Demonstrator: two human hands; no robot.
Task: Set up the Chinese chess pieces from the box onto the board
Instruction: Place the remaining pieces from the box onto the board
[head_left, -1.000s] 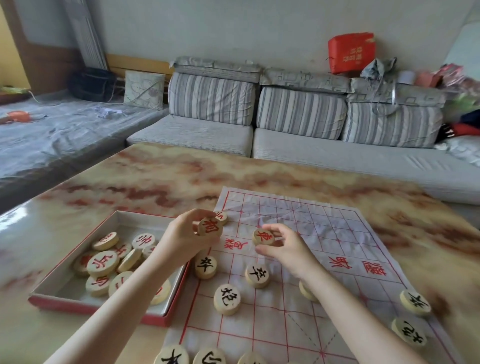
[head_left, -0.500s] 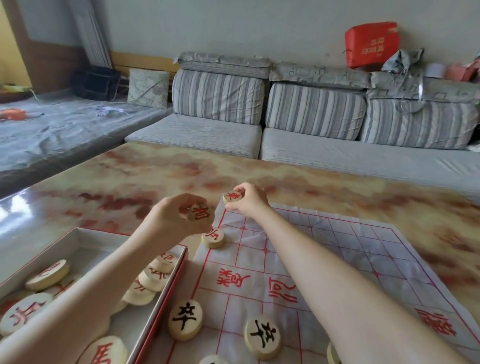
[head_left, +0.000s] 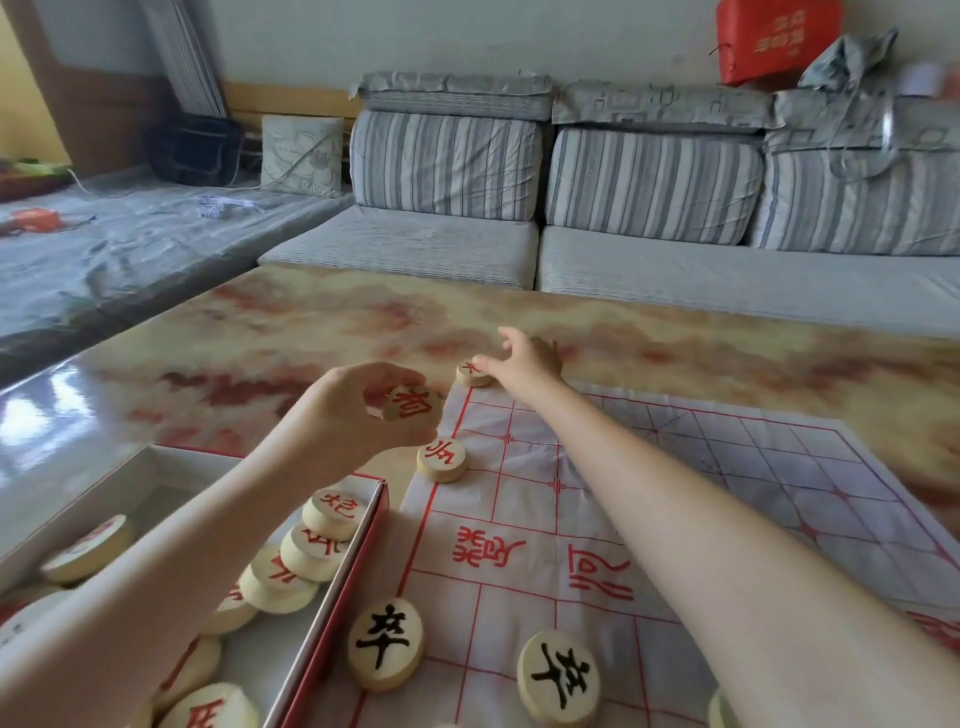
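Note:
The white paper board (head_left: 675, 467) with a red grid lies on the marbled table. My left hand (head_left: 363, 415) grips a wooden piece with a red character (head_left: 413, 410), held above the board's far left edge. My right hand (head_left: 524, 358) reaches to the board's far left corner; its fingers are spread and one fingertip touches a red piece (head_left: 471, 375) lying there. Another red piece (head_left: 441, 460) sits on the left edge line. Two black pieces (head_left: 384, 649) (head_left: 561, 675) lie on the near rows. The red-rimmed box (head_left: 332, 587) at the left holds several red pieces.
The glossy marbled table (head_left: 260, 338) stretches beyond the board. A grey striped sofa (head_left: 649, 249) runs along its far side, with a red bag (head_left: 769, 36) on top. At the left a grey sheet covers a low platform (head_left: 130, 244).
My right hand has carried its red piece to the far left corner and set it down, fingers loosening. My left hand keeps holding its piece. The view has moved forward.

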